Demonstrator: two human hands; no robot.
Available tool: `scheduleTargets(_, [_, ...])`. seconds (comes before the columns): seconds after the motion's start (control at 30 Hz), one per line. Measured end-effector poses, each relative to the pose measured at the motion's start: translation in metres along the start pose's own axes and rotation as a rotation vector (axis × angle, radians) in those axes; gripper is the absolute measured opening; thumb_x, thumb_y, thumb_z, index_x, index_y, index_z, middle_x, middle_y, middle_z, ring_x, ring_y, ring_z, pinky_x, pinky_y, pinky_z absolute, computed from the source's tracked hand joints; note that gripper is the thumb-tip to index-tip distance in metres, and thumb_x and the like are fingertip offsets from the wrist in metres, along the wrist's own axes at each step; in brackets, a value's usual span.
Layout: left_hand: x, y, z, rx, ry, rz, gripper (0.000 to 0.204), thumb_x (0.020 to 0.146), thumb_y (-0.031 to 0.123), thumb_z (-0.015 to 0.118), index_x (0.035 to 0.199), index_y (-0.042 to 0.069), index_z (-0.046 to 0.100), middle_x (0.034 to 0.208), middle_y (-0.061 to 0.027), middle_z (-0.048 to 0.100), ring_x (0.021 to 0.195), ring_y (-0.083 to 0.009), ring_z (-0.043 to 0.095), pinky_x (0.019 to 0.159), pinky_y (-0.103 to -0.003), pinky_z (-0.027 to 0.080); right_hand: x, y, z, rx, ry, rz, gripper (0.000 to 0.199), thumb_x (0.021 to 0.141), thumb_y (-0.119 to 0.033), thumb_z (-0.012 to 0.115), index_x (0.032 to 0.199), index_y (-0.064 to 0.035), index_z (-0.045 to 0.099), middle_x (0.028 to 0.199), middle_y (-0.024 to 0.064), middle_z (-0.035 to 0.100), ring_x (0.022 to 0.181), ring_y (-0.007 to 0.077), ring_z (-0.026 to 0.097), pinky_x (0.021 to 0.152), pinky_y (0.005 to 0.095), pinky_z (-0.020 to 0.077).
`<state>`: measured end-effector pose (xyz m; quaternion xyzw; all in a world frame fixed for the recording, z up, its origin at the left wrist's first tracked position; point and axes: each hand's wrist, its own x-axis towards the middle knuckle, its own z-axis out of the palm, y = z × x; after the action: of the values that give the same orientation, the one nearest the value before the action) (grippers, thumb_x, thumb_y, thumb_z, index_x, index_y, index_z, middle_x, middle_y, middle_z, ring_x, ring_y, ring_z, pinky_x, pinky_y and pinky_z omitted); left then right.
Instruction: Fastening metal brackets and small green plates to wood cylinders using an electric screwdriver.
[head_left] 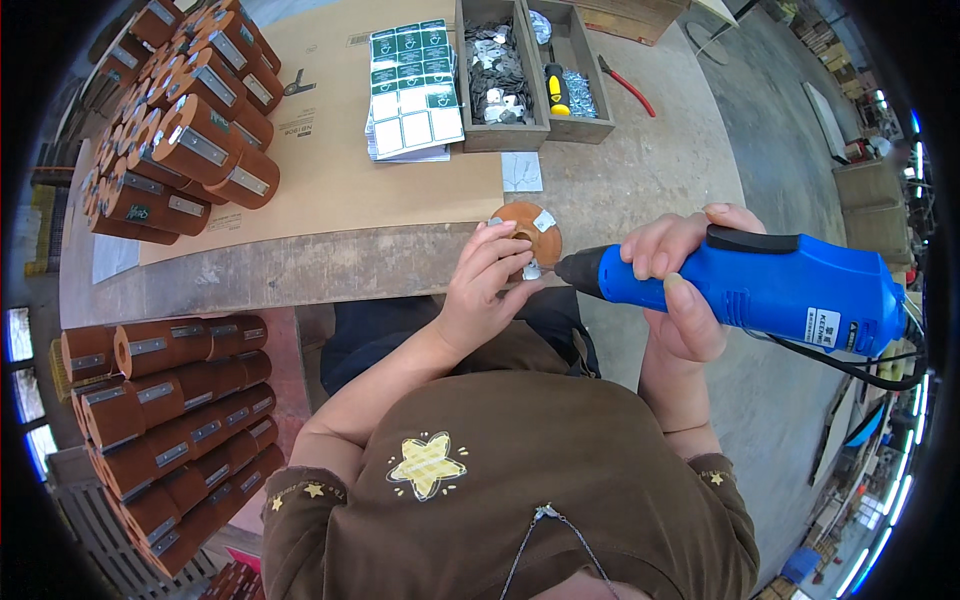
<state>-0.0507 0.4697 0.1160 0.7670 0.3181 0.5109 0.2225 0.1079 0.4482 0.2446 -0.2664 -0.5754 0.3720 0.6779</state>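
Note:
My left hand (pixel 487 292) grips a round reddish-brown wooden piece (pixel 551 243) at the table's front edge. Small silvery metal plates show on its face, and my fingers cover its left part. In my right hand (pixel 685 285) is a blue corded electric screwdriver (pixel 770 290), held level with fingers over it and thumb beneath. Its black tapered nose points left and comes right up to the metal plate near my left fingertips. Whether the bit touches a screw is too small to tell.
Brown wooden cylinders with metal plates are piled on the table (pixel 640 170) at far left; more rows (pixel 190 430) are stacked below. Behind lie sticker sheets (pixel 415 90), a wooden box (pixel 505 137) of metal parts and screws, a yellow-black screwdriver (pixel 557 90) and red-handled pliers (pixel 630 88).

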Motion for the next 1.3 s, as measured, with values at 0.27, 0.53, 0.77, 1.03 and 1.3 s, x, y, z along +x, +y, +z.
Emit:
scheduleTargets(0.27, [0.000,-0.001,-0.001,-0.009,-0.002,0.014,0.033,0.056,0.005,0.075,0.086,-0.001,0.061,0.094,-0.0117,0.060,0.104,-0.0310,0.051,0.089,-0.042,0.040,0.002,0.002,0.002,0.025,0.036,0.027,0.053,0.073,-0.003,0.064,0.115,-0.0040,0.032,0.071,0.0079,0.052,0.065,0.0188,0.053,0.064,0.0356,0.0467])
scheduleTargets(0.53, [-0.001,-0.003,-0.001,-0.025,-0.003,0.008,0.034,0.056,0.005,0.076,0.087,-0.001,0.061,0.094,-0.0117,0.060,0.104,-0.0311,0.051,0.089,-0.042,0.040,0.005,0.004,0.005,0.000,-0.028,0.020,0.053,0.072,0.003,0.061,0.115,-0.0034,0.032,0.072,0.0078,0.051,0.066,0.0189,0.053,0.065,0.0337,0.0464])
scheduleTargets(0.77, [0.002,0.001,-0.005,-0.061,-0.010,-0.007,0.033,0.058,0.006,0.075,0.086,-0.001,0.061,0.091,-0.0112,0.059,0.103,-0.0321,0.051,0.089,-0.041,0.040,0.011,0.002,0.017,-0.057,-0.053,0.102,0.053,0.073,-0.008,0.062,0.117,-0.0033,0.032,0.069,0.0065,0.048,0.065,0.0182,0.050,0.062,0.0353,0.0443])
scheduleTargets(1.03, [0.006,0.006,-0.003,-0.062,0.030,-0.042,0.016,0.064,0.002,0.068,0.078,0.001,0.058,0.086,-0.0090,0.058,0.100,-0.0299,0.052,0.089,-0.044,0.038,0.020,0.010,0.020,-0.095,-0.179,0.034,0.051,0.068,0.006,0.064,0.111,0.0008,0.038,0.072,0.0057,0.053,0.066,0.0117,0.054,0.060,0.0210,0.0436])
scheduleTargets(1.3, [0.005,0.006,0.001,-0.063,0.052,-0.080,0.011,0.066,0.001,0.065,0.075,0.002,0.058,0.083,-0.0072,0.059,0.099,-0.0296,0.052,0.088,-0.044,0.038,0.023,0.013,0.022,-0.164,-0.226,0.029,0.048,0.066,0.007,0.063,0.108,0.0006,0.039,0.072,0.0052,0.054,0.066,0.0103,0.054,0.057,0.0200,0.0430])
